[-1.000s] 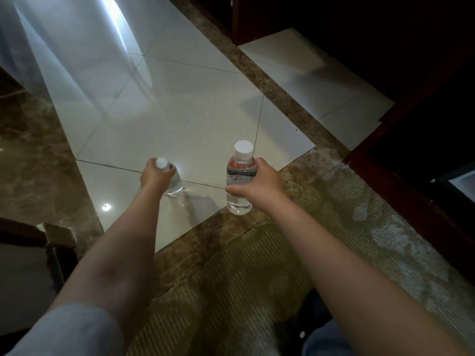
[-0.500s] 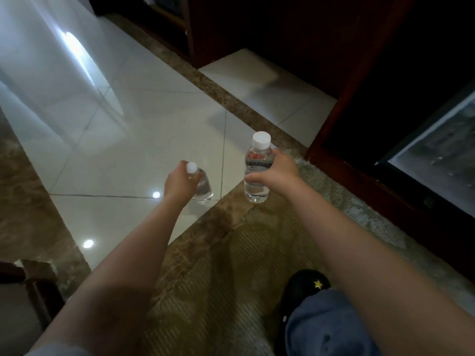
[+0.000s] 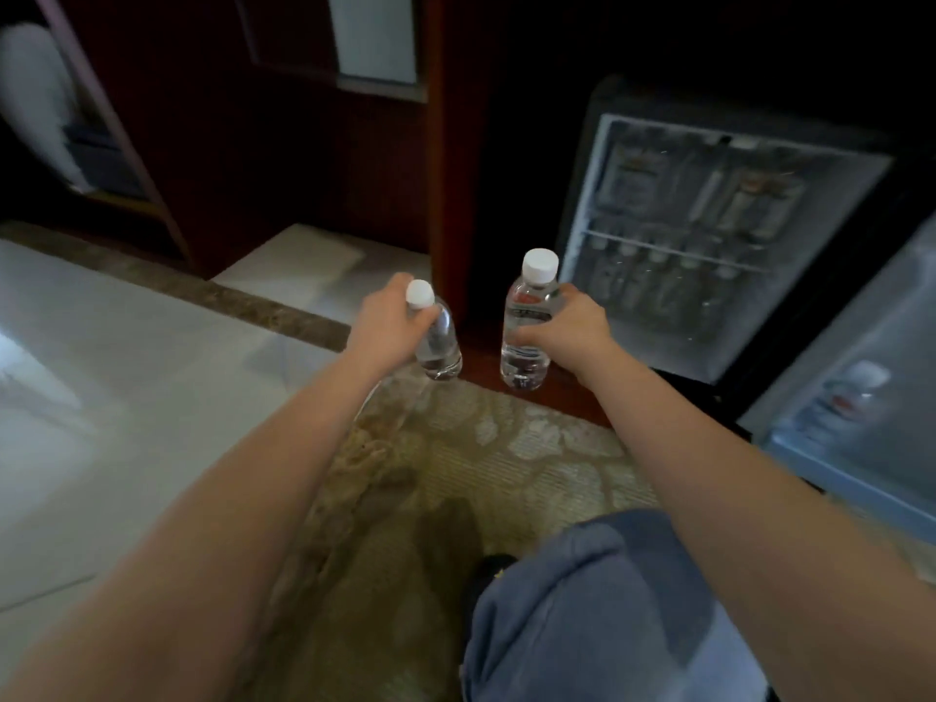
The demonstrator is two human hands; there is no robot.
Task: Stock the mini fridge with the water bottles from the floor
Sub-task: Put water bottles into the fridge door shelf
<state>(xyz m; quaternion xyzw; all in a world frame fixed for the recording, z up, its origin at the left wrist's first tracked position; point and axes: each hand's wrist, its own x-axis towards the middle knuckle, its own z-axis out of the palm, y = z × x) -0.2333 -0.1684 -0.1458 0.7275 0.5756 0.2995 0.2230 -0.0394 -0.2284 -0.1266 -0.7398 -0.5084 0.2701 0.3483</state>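
Dark wooden cabinetry backs a patterned carpet (image 3: 481,448), and we are holding both bottles in the air above the carpet's far edge, where it meets the wood base.

Our right bottle (image 3: 527,336) stands nearly upright, cap up, with our right hand (image 3: 567,329) wrapped round its middle. Our left bottle (image 3: 440,342) hangs tilted, its cap towards us and its base swinging away to the right, and our left hand (image 3: 390,316) grips it at the neck, just under the cap. The two bottles are near each other but apart.

The open mini fridge (image 3: 592,195) lies ahead and to the right of both hands, so the right bottle is the nearer one, close beside the opening's left edge. The left bottle has the wooden post (image 3: 451,169) between it and the opening.

A wire shelf (image 3: 673,253) crosses the inside. Things stand both above and below it, blurred; the lower row looks like bottles. The fridge door (image 3: 861,397) swings out on the right.

We judge that the right bottle should go in first, kept upright, towards a gap in that lower row; the left must swing right past the post and be righted.
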